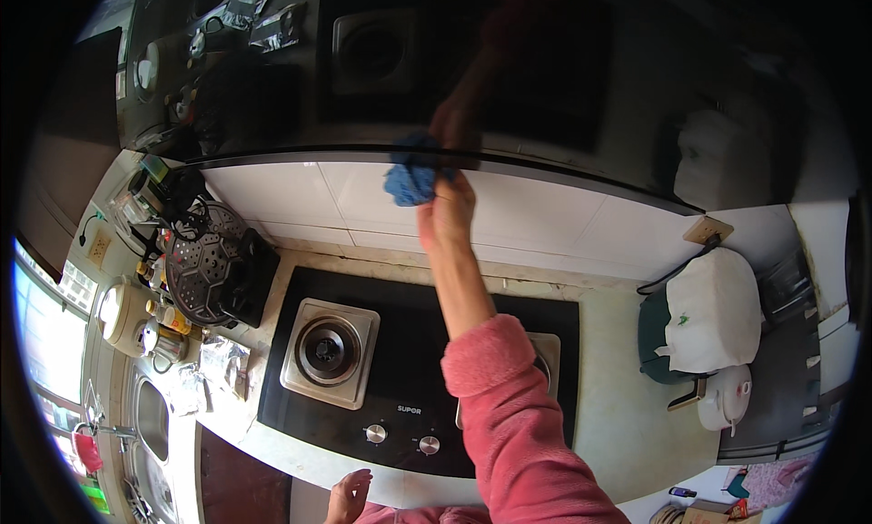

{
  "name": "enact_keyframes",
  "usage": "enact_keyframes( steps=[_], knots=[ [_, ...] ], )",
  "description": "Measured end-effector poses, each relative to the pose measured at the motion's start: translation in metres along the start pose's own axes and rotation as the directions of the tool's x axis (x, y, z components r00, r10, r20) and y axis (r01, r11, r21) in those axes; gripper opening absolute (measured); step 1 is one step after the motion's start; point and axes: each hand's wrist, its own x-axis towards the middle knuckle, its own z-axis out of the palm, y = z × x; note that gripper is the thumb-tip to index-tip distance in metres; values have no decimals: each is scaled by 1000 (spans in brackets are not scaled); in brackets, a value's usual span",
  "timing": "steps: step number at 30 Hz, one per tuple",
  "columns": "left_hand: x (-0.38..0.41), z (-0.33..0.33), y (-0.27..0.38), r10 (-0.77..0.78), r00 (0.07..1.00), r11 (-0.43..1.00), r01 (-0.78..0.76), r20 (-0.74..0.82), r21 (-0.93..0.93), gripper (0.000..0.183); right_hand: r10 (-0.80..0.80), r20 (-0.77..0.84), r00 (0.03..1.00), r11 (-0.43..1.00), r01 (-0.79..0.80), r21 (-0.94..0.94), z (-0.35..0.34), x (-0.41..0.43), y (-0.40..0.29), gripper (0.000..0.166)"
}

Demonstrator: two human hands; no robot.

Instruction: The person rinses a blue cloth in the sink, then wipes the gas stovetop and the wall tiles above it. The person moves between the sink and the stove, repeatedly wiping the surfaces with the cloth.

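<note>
My right hand (453, 207), in a pink fleece sleeve, grips a crumpled blue cloth (411, 183). It presses the cloth at the lower edge of a glossy black panel (545, 81), likely a range hood, which mirrors the arm and counter. White wall tiles (531, 214) lie behind the hand. Under the arm is a black Supor gas hob (409, 347), its left burner (327, 350) visible and its right one mostly hidden by the sleeve. My left hand (349, 495) hangs near the front counter edge, fingers loosely bent, with nothing seen in it.
A perforated metal steamer plate (208, 265), bottles (170, 317) and a metal kettle (163, 341) crowd the left corner, beside a sink (151, 418). At right, a cloth-covered appliance (712, 309) is plugged into a wall socket (708, 230). A white lidded pot (725, 398) sits before it.
</note>
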Motion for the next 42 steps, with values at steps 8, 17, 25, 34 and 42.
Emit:
enact_keyframes(
  steps=[8, 17, 25, 34, 42],
  knots=[
    [2, 11, 12, 54, 997, 998, -56, 47, 32, 24, -282, -61, 957, 930, 258, -261, -87, 18, -186, 24],
    [1, 21, 0, 79, 996, 996, -81, 45, 46, 25, -573, -222, 789, 803, 488, -342, -171, 54, -325, 31],
    [-12, 17, 0, -30, 999, 1000, 30, 37, 7, 25, -619, -182, 764, 751, 508, -423, -130, 52, -281, 32],
    [-40, 2, -23, -108, 989, 994, 104, -102, -43, 24, -730, -273, 627, 633, 468, -617, -5, 9, -90, 32],
    [-48, -23, -32, -184, 977, 980, 174, -106, -96, 25, -583, -12, 812, 568, 397, -721, 36, -15, 38, 40]
  ],
)
